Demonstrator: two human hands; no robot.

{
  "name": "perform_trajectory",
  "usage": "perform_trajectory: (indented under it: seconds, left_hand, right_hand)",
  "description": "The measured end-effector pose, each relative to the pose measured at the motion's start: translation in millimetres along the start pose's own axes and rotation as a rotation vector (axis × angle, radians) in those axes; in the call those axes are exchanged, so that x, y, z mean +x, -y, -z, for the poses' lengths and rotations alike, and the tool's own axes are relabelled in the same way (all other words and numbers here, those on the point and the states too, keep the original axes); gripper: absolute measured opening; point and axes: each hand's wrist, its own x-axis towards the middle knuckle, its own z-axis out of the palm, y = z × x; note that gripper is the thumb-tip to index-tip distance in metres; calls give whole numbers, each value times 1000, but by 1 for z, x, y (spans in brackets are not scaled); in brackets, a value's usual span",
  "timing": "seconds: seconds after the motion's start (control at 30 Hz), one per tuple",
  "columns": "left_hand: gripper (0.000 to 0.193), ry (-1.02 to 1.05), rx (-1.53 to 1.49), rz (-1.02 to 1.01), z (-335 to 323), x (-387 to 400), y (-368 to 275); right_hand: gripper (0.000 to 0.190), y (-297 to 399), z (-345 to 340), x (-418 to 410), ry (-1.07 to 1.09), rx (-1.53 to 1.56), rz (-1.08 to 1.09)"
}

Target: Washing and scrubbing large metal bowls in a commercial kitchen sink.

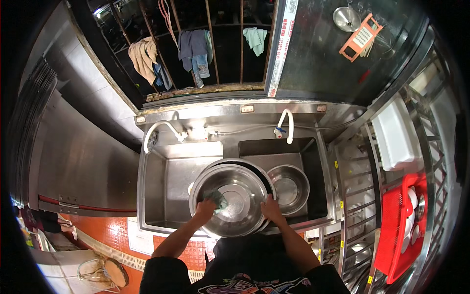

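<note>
A large stainless steel basin [235, 203] is tilted over the front of the double sink [230, 147], around its middle divider. My left hand [206, 210] presses a greenish cloth [217, 201] against the basin's inner left side. The right rim of the same basin is in the grip of my right hand [271, 208]. Behind and beneath it shows the rim of another large metal basin [270, 176]. In the right sink bowl sits a smaller steel basin [288, 187], just right of my right hand.
Two white curved faucets [161, 126] [289, 123] rise at the back. A slatted metal rack [358, 191] on the right holds a red plastic basket [394, 220] with bowls and a white tub [396, 132]. Rags [192, 49] hang on window bars. A person's leg [66, 227] shows at left.
</note>
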Motion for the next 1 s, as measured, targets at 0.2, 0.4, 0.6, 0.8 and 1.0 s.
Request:
perform_trajectory:
  seconds: [0.2,0.4,0.6,0.8,1.0]
  left_hand:
    - [16,163,-253,22,-24,-31,-25]
    - [38,65,-541,-100,-54,-22,-77]
    - [47,97,-868,-172,-33,11,-118]
    - [45,203,-1155,-15,-8,31,-138]
    - [50,-50,-1113,-31,-15,13,-140]
  right_hand:
    - [44,-15,-14,9,-78,-69,95]
    - [55,-11,-9,10,-29,-118,152]
    - [39,-1,-5,3,-56,16,71]
    - [44,-30,-22,16,-144,-132,262]
    - [39,-18,-22,10,-138,-49,170]
